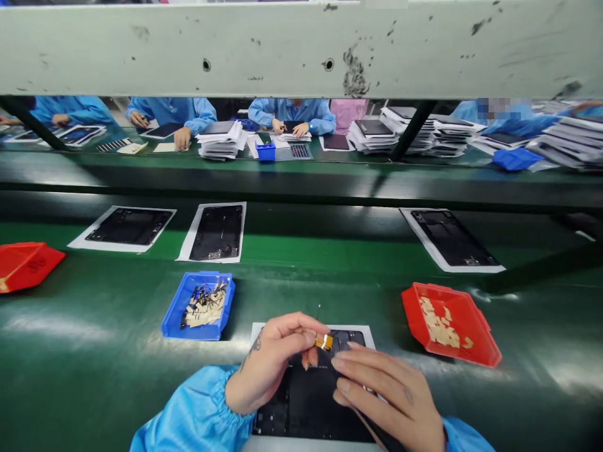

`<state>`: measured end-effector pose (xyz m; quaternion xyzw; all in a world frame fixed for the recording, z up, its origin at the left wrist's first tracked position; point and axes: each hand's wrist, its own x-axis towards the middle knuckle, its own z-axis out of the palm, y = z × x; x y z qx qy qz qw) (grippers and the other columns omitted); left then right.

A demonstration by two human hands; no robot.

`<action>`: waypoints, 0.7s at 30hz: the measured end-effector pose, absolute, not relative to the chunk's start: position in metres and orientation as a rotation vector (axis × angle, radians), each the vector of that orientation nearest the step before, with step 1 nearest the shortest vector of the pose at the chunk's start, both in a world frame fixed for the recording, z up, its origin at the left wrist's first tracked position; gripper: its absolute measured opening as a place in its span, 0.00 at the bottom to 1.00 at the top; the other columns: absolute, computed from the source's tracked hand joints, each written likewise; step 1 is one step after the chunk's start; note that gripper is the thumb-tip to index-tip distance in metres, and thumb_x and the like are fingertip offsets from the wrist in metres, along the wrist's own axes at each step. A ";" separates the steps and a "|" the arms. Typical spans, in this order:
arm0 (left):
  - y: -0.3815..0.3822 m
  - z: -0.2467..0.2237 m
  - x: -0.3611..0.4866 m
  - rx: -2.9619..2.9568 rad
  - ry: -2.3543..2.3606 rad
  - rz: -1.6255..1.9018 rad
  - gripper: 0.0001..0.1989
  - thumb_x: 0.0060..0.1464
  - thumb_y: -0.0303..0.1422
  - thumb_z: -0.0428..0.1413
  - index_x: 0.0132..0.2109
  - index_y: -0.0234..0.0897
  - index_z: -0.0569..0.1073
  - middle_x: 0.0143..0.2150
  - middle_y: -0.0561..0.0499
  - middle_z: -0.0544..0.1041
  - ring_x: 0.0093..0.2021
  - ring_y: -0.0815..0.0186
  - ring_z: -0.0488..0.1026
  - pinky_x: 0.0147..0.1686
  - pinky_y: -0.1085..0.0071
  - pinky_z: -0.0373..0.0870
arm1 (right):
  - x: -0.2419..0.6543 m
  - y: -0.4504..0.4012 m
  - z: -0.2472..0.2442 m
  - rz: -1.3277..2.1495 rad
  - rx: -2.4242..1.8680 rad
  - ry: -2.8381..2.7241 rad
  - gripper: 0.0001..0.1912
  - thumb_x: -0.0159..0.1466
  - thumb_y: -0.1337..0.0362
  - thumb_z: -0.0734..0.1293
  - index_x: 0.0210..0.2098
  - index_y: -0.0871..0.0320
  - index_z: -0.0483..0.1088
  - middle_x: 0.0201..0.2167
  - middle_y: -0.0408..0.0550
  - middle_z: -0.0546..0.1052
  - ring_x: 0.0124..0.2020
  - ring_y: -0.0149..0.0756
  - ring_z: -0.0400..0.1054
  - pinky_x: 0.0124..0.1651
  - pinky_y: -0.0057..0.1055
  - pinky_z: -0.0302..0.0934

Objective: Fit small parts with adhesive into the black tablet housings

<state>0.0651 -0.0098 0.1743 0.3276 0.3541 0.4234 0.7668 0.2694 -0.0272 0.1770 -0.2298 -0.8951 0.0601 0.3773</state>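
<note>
Between the thumb and forefinger of my left hand (277, 358) is a small yellow-gold flex piece (324, 342) with a shiny end. Just right of it, my right hand (389, 392) hovers with fingers bent and close together; a dark, thin strip-like object (372, 430) shows under its fingers, running down toward the palm. Both hands are above a black tablet-like panel (320, 402), which lies on a white sheet in front of me.
A blue bin (172, 314) of small cream and black parts sits left. On the right is a red bin (478, 333) with cream pieces; another red bin (31, 267) is far left. Black panels (129, 226) lie beyond on white sheets. Co-workers (292, 116) sit opposite, below a pale beam (282, 50).
</note>
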 end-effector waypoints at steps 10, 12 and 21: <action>-0.010 0.171 0.064 0.718 0.754 0.900 0.08 0.53 0.29 0.57 0.38 0.29 0.78 0.24 0.50 0.72 0.23 0.74 0.66 0.25 0.78 0.61 | 0.269 -0.025 0.177 0.155 -0.569 -2.330 0.11 0.69 0.72 0.59 0.48 0.60 0.70 0.43 0.47 0.78 0.51 0.32 0.70 0.60 0.30 0.62; -0.009 0.168 0.064 0.696 0.737 0.899 0.07 0.53 0.28 0.57 0.38 0.29 0.78 0.24 0.50 0.72 0.23 0.75 0.67 0.24 0.79 0.62 | 0.269 -0.026 0.178 0.158 -0.575 -2.329 0.11 0.69 0.71 0.59 0.48 0.60 0.69 0.43 0.47 0.79 0.50 0.32 0.70 0.57 0.28 0.64; -0.026 0.152 0.033 0.682 0.144 0.494 0.51 0.44 0.65 0.49 0.68 0.50 0.41 0.56 0.34 0.69 0.29 0.61 0.77 0.19 0.72 0.69 | 0.287 -0.054 0.178 0.431 -0.835 -1.865 0.10 0.66 0.63 0.64 0.46 0.45 0.70 0.32 0.44 0.80 0.30 0.38 0.75 0.36 0.33 0.70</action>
